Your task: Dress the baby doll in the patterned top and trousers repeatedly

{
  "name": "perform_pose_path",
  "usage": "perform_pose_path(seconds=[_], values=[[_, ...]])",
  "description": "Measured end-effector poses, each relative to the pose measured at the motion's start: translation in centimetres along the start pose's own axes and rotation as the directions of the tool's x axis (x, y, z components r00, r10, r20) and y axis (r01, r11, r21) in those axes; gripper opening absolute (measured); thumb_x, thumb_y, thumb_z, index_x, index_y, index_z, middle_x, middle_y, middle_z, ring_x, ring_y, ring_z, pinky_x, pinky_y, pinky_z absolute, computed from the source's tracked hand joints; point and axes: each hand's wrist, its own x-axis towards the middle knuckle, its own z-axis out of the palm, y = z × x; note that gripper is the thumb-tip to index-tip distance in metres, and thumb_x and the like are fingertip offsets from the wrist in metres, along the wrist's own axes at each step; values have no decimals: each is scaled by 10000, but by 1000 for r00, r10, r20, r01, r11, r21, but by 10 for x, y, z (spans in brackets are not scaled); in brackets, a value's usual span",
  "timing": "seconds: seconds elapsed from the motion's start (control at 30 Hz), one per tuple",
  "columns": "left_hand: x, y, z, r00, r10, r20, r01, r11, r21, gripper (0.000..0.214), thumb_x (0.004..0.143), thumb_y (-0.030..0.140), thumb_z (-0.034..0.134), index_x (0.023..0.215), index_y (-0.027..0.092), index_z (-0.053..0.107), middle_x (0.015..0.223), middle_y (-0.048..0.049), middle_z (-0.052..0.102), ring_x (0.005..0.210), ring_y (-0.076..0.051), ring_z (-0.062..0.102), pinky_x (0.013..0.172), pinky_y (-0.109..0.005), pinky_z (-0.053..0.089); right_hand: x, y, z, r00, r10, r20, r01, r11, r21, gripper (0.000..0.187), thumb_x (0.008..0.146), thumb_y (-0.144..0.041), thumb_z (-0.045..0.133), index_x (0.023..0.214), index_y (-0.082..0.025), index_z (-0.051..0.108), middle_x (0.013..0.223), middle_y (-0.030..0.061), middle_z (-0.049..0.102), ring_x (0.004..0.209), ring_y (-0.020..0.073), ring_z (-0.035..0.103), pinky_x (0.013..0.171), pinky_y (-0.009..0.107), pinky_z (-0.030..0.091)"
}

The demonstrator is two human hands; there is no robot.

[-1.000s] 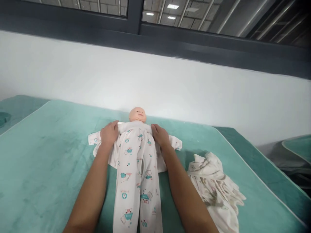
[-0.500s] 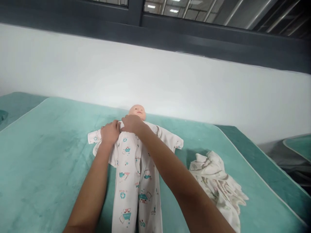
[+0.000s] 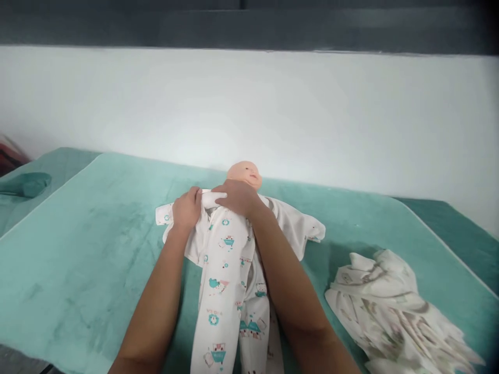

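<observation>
A baby doll [image 3: 244, 173] lies on its back in a white top [image 3: 290, 221] with both sleeves spread. White baby trousers [image 3: 222, 280], printed with teal and pink pictures, lie over the doll's front with the legs toward me. At the left end of the waistband, my left hand [image 3: 187, 209] has its fingers closed on the cloth. My right hand [image 3: 240, 198], just below the doll's chin, pinches the waistband farther along, and a white fold shows between the two hands. The doll's legs are hidden under the trousers.
Green padded matting [image 3: 97, 249] carries everything. A crumpled white printed cloth [image 3: 390, 306] lies at the right. Behind the doll's head rises a white wall [image 3: 249, 109] with a dark ledge [image 3: 249, 31] above. A dark green item [image 3: 29, 183] lies at the far left.
The view has shifted, so the doll and cloth appear farther right or lower. My hands have moved slightly apart along the waistband, and the fold between them shows more.
</observation>
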Motion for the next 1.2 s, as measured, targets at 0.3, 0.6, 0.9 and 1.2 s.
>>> perform_pose_path(seconds=[0.3, 0.6, 0.9, 1.2], values=[[-3, -5, 3, 994, -112, 19, 113, 989, -95, 381, 1058, 416, 283, 1139, 270, 625, 990, -68, 749, 905, -256, 685, 669, -303, 374, -33, 13, -36, 967, 224, -122, -226, 974, -2, 333, 930, -341, 587, 1229, -345, 732, 1253, 13, 713, 1112, 265, 637, 910, 361, 482], [-1, -16, 9, 964, -250, 88, 263, 945, -194, 322, 997, 377, 426, 1081, 260, 715, 1061, -89, 762, 1006, -280, 683, 791, -339, 459, -40, 13, -37, 960, 250, -125, -252, 968, 0, 355, 938, -348, 577, 1262, -342, 723, 1316, 37, 688, 1183, 279, 615, 940, 374, 482], [4, -27, 18, 965, -244, -96, 185, 893, -410, 281, 955, 257, 474, 1122, 228, 697, 1168, -59, 735, 1040, -208, 673, 913, -317, 491, -40, 8, -37, 961, 247, -127, -249, 969, 1, 383, 952, -357, 553, 1305, -304, 694, 1346, 59, 667, 1183, 271, 616, 950, 364, 472], [4, -24, 17, 989, -142, 51, 151, 921, -359, 321, 1014, 297, 356, 1112, 249, 659, 1089, -48, 753, 1043, -212, 686, 894, -311, 489, -47, 8, -42, 953, 272, -134, -269, 962, 37, 363, 979, -351, 528, 1319, -335, 654, 1378, 24, 631, 1276, 237, 558, 1026, 370, 428]])
